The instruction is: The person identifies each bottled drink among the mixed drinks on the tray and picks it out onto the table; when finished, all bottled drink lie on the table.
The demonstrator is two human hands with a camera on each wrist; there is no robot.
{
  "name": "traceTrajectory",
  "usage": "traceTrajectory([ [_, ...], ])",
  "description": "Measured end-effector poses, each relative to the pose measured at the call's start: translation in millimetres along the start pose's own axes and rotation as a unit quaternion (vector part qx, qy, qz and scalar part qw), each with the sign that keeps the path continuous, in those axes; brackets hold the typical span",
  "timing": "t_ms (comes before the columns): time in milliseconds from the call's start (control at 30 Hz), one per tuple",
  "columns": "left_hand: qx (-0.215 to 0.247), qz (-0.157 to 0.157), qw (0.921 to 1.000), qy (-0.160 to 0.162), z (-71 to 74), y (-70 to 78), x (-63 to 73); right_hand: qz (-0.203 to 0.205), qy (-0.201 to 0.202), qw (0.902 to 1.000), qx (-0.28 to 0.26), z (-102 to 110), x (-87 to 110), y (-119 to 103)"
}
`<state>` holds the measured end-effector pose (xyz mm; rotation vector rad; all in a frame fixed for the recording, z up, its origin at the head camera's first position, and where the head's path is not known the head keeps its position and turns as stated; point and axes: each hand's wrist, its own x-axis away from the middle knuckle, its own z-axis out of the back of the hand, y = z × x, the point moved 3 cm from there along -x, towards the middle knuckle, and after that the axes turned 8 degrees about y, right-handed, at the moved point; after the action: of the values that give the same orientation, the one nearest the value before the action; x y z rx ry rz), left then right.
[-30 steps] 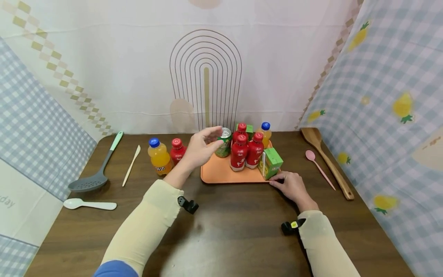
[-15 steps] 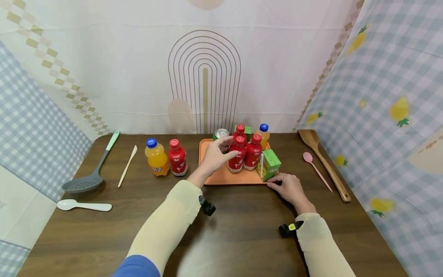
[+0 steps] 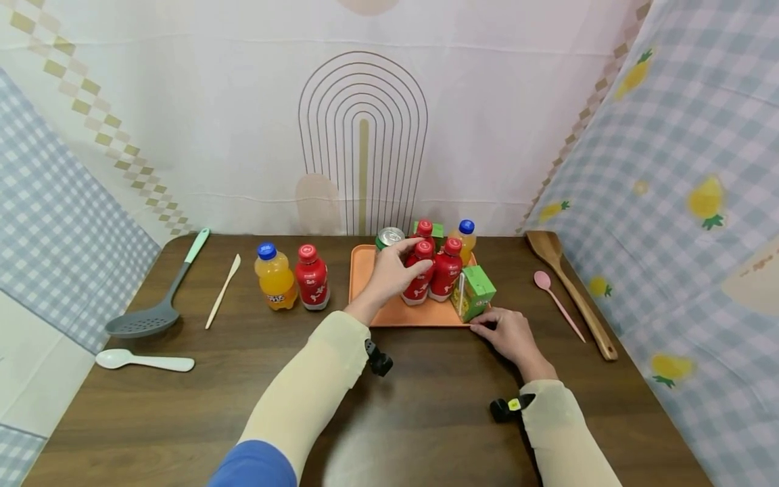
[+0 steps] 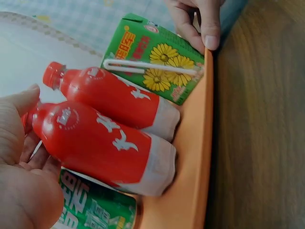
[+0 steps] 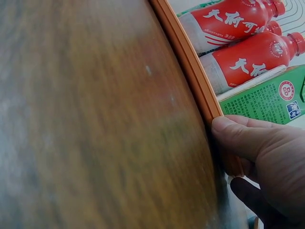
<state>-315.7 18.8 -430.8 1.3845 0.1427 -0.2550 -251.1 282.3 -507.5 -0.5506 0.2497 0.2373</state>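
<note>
In the head view my left hand (image 3: 387, 274) has its thumb and fingers around the upper part of the front red cola bottle (image 3: 416, 287). The left wrist view shows the fingers bent behind that bottle's shoulder (image 4: 62, 129), with the thumb over its cap. The bottle stands on an orange tray (image 3: 389, 315). My right hand (image 3: 510, 333) pinches the tray's near right corner, thumb on the rim (image 5: 202, 90). Also on the tray are two more cola bottles, a green drink carton with a straw (image 3: 477, 291), a green can (image 3: 389, 235), and an orange drink bottle (image 3: 466, 240).
Left of the tray stand an orange drink bottle (image 3: 276, 277) and a cola bottle (image 3: 313, 277). Farther left lie a slotted turner (image 3: 146, 320), a cream knife (image 3: 223, 291) and a white spoon (image 3: 146, 360). On the right lie a pink spoon (image 3: 560, 304) and a wooden spatula (image 3: 572, 291).
My left hand has moved right from beside the green can to the front cola bottle, its thumb and fingers now around it. The right hand stays on the tray's corner.
</note>
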Motion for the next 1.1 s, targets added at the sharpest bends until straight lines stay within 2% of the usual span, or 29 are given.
traceTrajectory([
  [233,-0.006,0.006,0.9998,0.016,-3.3,3.1,-0.4,-0.001,0.001,1.0000,0.002,-1.0,0.4,0.9],
  [433,0.015,0.016,0.9997,0.012,-3.8,0.5,-0.7,-0.005,0.000,1.0000,0.003,-0.8,0.6,0.1],
  [733,0.014,0.010,0.9998,0.005,-1.4,-1.5,0.1,-0.003,0.003,1.0000,0.006,0.1,0.5,-0.7],
  [1100,0.022,0.014,0.9997,0.004,5.9,-0.9,7.3,-0.002,0.002,1.0000,0.004,-0.1,0.8,-2.1],
])
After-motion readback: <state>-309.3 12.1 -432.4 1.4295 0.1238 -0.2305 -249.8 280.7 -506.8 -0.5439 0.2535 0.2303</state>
